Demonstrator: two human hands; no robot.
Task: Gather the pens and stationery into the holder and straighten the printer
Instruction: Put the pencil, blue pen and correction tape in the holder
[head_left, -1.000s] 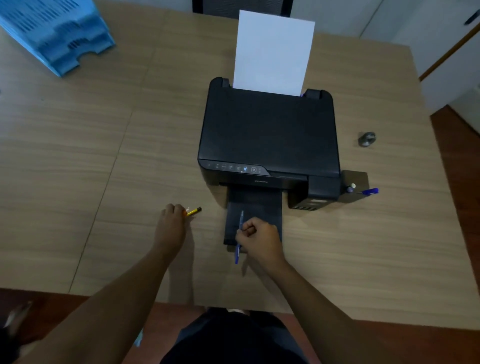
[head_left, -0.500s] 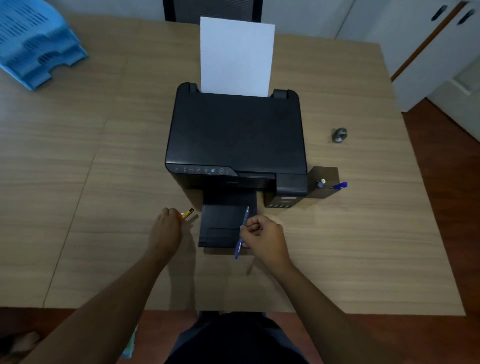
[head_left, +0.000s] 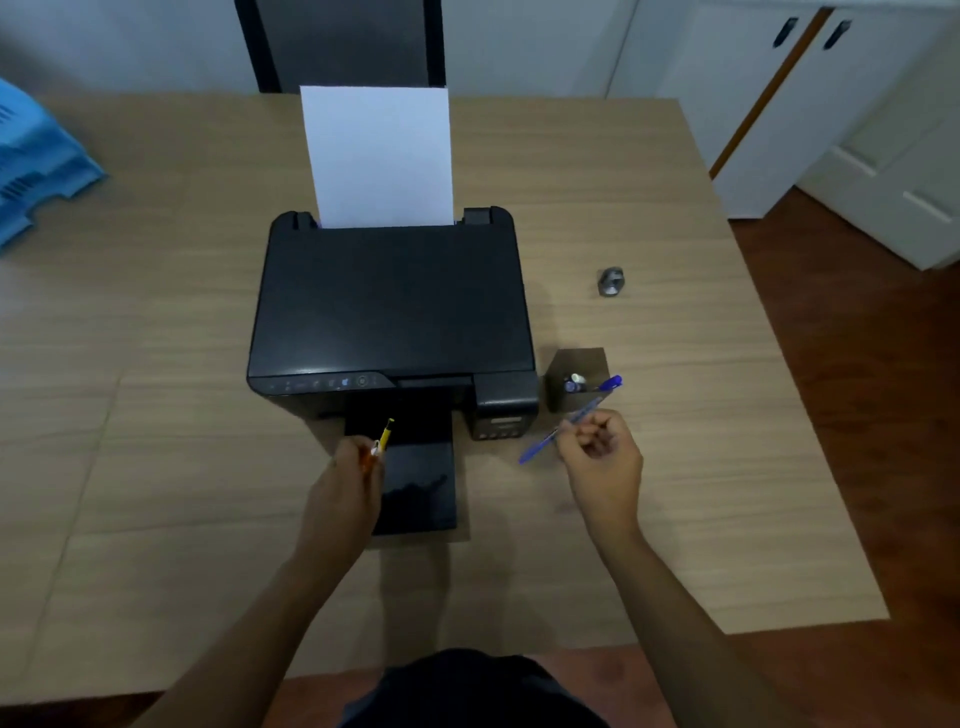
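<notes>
Both arms outstretched — left grip (head_left: 347, 480), right grip (head_left: 602, 457) closed.

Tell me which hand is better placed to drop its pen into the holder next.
The right hand: its blue pen hangs just in front of the holder. The left hand, with the yellow pen, is over the printer's output tray.

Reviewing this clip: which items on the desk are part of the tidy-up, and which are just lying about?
Part of the job:
- blue pen in right hand
- yellow pen in left hand
- holder, already holding a capped blue pen
- printer

Lying about:
- blue trays
- small grey object, too blurred to identify
- chair
</notes>
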